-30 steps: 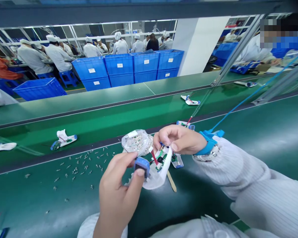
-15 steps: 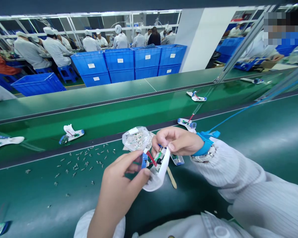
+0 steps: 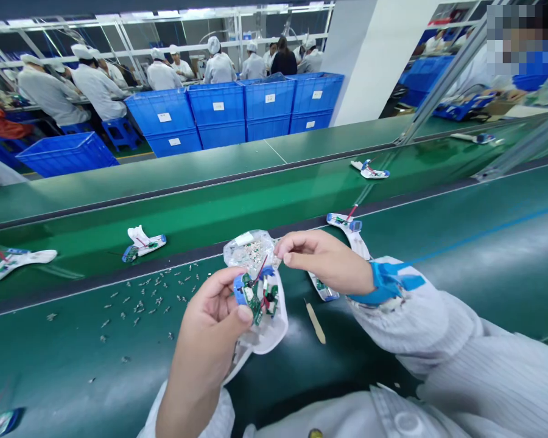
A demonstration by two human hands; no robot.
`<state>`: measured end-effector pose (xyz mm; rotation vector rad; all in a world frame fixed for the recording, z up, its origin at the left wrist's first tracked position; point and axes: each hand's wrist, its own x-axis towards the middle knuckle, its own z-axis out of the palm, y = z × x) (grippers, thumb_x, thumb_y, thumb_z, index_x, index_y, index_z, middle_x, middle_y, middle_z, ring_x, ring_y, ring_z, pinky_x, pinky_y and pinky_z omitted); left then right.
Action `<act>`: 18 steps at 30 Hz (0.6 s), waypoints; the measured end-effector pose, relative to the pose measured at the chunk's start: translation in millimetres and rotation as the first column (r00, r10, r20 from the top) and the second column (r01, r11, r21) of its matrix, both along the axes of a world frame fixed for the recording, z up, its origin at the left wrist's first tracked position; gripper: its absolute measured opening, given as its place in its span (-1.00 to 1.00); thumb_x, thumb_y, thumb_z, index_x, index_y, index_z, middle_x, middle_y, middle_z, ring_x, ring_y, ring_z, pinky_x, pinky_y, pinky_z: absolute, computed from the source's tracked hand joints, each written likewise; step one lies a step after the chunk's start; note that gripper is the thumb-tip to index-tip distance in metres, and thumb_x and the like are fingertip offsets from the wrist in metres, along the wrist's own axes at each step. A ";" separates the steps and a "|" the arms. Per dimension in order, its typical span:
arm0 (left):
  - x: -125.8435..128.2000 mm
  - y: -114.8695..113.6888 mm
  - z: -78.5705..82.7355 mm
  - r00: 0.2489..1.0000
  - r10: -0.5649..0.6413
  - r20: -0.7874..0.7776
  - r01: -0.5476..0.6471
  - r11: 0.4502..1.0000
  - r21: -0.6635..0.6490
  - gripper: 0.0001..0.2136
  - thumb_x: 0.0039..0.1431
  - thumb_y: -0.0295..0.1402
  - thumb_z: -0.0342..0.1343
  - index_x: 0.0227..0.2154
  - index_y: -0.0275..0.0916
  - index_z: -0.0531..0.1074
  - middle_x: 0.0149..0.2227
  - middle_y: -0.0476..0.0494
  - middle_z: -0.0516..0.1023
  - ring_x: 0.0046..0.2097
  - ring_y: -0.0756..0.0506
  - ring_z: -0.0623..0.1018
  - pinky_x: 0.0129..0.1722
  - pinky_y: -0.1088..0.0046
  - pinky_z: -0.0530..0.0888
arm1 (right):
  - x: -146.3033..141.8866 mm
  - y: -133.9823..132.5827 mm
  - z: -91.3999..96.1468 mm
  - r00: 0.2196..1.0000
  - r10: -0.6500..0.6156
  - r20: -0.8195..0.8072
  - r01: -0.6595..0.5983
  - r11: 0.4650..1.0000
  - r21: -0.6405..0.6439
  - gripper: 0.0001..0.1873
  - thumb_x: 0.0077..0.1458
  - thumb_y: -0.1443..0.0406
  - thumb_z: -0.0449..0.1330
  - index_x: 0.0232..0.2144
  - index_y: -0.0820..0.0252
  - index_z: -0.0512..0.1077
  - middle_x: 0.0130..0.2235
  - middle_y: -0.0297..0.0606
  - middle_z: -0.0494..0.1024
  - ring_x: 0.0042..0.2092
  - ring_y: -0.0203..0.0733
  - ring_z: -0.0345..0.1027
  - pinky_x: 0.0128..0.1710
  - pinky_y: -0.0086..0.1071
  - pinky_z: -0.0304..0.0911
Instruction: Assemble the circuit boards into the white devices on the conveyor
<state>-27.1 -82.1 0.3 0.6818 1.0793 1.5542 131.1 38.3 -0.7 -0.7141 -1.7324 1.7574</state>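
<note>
My left hand (image 3: 210, 322) is closed around a white plastic shell (image 3: 267, 328) that carries a green circuit board (image 3: 259, 296), a blue part and red wire. My right hand (image 3: 326, 261) hovers just above it, fingers pinched together over the top of the shell near the red wire; what they pinch is too small to name. A blue strap (image 3: 386, 281) with a blue cord circles my right wrist. Right behind the shell lies a clear bag of small metal parts (image 3: 251, 249).
Small loose metal parts (image 3: 141, 301) are scattered on the green bench to the left. A wooden stick (image 3: 316, 322) and another shell (image 3: 322, 289) lie under my right hand. More shells (image 3: 144, 242) ride the conveyor belt. Blue crates (image 3: 237, 115) and white-coated workers stand beyond.
My left hand turned the shell so the circuit board faces up and raised it. My right hand let go of the shell's edge and now pinches above it.
</note>
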 end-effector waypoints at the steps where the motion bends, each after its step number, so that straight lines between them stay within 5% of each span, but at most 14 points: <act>1: 1.2 -0.7 -0.4 1.000 0.016 -0.022 -0.016 0.999 0.028 -0.62 -0.23 -0.25 0.42 -0.28 -0.17 0.52 -0.37 -0.06 0.59 -0.46 0.01 0.55 -0.53 0.58 0.48 | -2.2 -6.3 5.7 0.999 -0.040 -0.003 0.040 0.996 0.081 -0.93 -0.08 0.35 0.25 -0.54 0.24 0.44 -0.45 -0.33 0.45 -0.36 -0.32 0.30 -0.30 -0.41 0.21; 5: 4.4 -5.3 -0.9 0.971 0.086 -0.222 -0.071 0.994 0.077 -0.69 -0.14 -0.36 0.37 -0.25 -0.13 0.50 -0.41 0.03 0.57 -0.45 0.03 0.56 -0.52 0.65 0.47 | -13.8 -30.4 24.3 1.000 0.006 0.019 -0.012 0.955 0.297 -0.90 -0.08 0.35 0.24 -0.59 0.21 0.49 -0.53 -0.35 0.45 -0.45 -0.35 0.27 -0.41 -0.45 0.19; 13: 5.4 -9.2 0.8 0.745 0.240 -0.622 -0.262 0.963 0.059 -0.68 -0.13 -0.44 0.30 -0.24 -0.11 0.46 -0.37 0.03 0.59 -0.37 0.00 0.58 -0.46 0.61 0.52 | -31.4 -36.8 18.0 0.993 -0.041 0.113 0.025 0.990 0.136 -0.81 -0.14 0.29 0.25 -0.70 0.23 0.44 -0.64 -0.37 0.38 -0.52 -0.35 0.21 -0.54 -0.48 0.10; 18: 4.0 -9.6 3.1 0.799 0.211 -0.563 -0.229 0.973 0.040 -0.70 -0.11 -0.45 0.30 -0.26 -0.11 0.45 -0.41 0.06 0.58 -0.43 0.02 0.57 -0.49 0.63 0.51 | -28.8 -26.3 16.4 1.000 -0.019 0.015 0.017 0.992 0.129 -0.84 -0.17 0.30 0.27 -0.68 0.24 0.45 -0.61 -0.36 0.43 -0.50 -0.35 0.25 -0.50 -0.46 0.14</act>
